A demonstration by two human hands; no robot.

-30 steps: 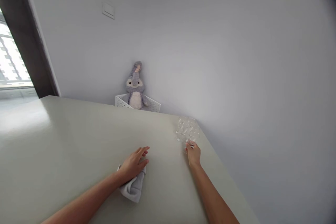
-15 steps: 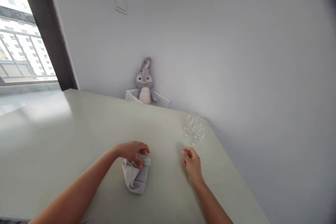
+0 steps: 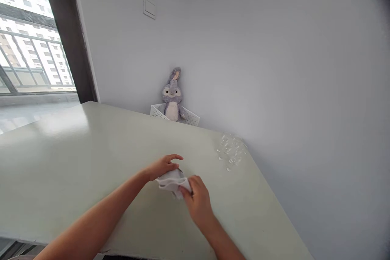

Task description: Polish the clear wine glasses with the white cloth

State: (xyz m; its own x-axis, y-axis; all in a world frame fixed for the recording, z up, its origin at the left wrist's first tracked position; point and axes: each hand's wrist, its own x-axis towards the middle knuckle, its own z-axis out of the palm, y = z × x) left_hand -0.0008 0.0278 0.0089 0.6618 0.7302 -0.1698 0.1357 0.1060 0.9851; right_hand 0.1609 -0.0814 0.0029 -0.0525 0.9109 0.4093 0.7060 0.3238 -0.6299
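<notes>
A light grey folded cloth (image 3: pixel 172 179) is lifted above the pale green table (image 3: pixel 122 138), slightly blurred. My right hand (image 3: pixel 197 197) grips its right end between thumb and fingers. At the cloth's upper left is my left hand (image 3: pixel 166 165), with thumb and forefinger apart and the thumb close to the cloth's top edge. Several small clear transparent pieces (image 3: pixel 231 150) lie in a cluster near the table's right back corner.
A grey plush rabbit (image 3: pixel 172 97) sits in a white perforated basket (image 3: pixel 191 119) behind the table's back edge, against the wall. A light switch (image 3: pixel 149 8) is on the wall. A window with a railing is at the left.
My right hand has moved left and taken hold of the cloth, which has risen and turned. My left hand has moved slightly up and right, its fingers more spread. The view has shifted a little.
</notes>
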